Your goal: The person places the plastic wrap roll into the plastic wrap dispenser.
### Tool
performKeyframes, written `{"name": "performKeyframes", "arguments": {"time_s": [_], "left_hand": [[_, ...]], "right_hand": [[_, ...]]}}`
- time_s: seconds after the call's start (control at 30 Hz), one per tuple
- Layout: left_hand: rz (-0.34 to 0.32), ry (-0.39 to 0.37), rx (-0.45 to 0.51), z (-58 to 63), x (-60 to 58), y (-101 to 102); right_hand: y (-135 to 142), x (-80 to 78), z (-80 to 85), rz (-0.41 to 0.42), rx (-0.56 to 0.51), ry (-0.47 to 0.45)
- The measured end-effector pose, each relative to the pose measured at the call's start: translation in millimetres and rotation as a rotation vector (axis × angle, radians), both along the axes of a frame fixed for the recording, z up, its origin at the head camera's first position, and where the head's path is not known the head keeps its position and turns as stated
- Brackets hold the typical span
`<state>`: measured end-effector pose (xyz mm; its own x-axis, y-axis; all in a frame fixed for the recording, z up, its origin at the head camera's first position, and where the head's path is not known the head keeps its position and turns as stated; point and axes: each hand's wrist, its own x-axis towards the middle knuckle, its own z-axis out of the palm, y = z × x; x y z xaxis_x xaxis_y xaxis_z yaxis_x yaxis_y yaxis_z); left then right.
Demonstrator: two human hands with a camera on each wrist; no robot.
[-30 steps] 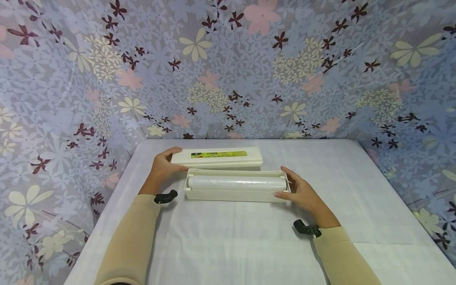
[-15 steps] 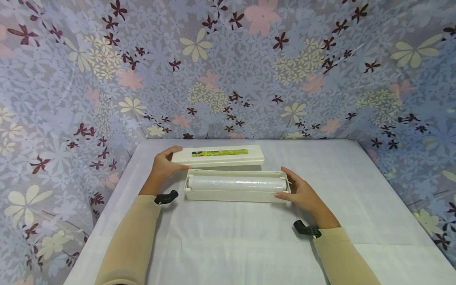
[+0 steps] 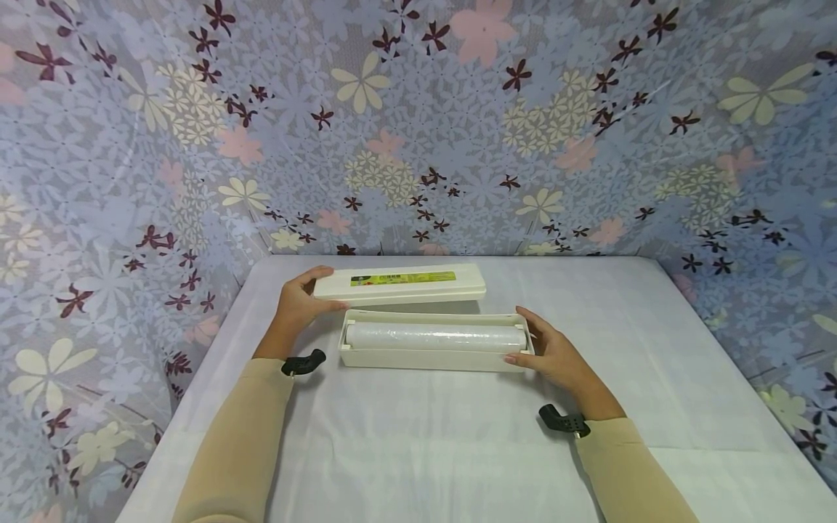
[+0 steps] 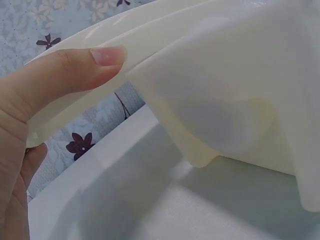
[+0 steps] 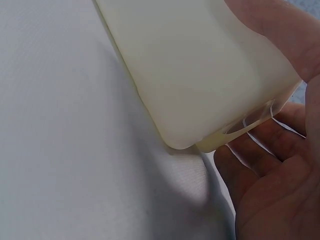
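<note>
In the head view, my left hand grips the left end of a long white lid with a yellow-green label. The thumb lies along its near edge. The lid is behind the open white cling film box, slightly slanted, its right end farther back. A roll of cling film lies inside the box. My right hand holds the box's right end, thumb in front and fingers behind. In the left wrist view, my thumb presses the lid close to the box's end wall.
A white cloth covers the table under the box. Behind it hangs a floral curtain, which also comes down along the left and right sides. Each wrist carries a small black mount.
The lid's right end has swung slightly back, away from the box, so the lid slants a little more. The box and my right hand have stayed in place.
</note>
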<state>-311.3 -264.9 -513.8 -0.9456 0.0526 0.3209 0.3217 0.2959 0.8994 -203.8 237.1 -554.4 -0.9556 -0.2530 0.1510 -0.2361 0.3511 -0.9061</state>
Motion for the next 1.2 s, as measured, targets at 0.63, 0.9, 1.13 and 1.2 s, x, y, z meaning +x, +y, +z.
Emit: {"name": "performKeyframes", "arguments": {"time_s": [0.63,0.9,1.13,1.2], "left_hand": [[-0.038,0.035,0.026,2.8,2.8,6.6],[-0.037,0.059,0.028,2.1,4.7,10.1],[-0.031,0.053,0.036,-0.3,6.7,10.9],[-0.029,0.056,0.039,-0.9,6.9,10.6]], "right_hand": [[0.1,0.3,-0.8,0.000,-0.005,0.002],[0.7,0.1,-2.3,-0.021,0.019,-0.015],[1.8,0.4,-1.4,-0.011,0.016,-0.010],[1.7,0.5,-1.0,-0.014,0.020,-0.011]]}}
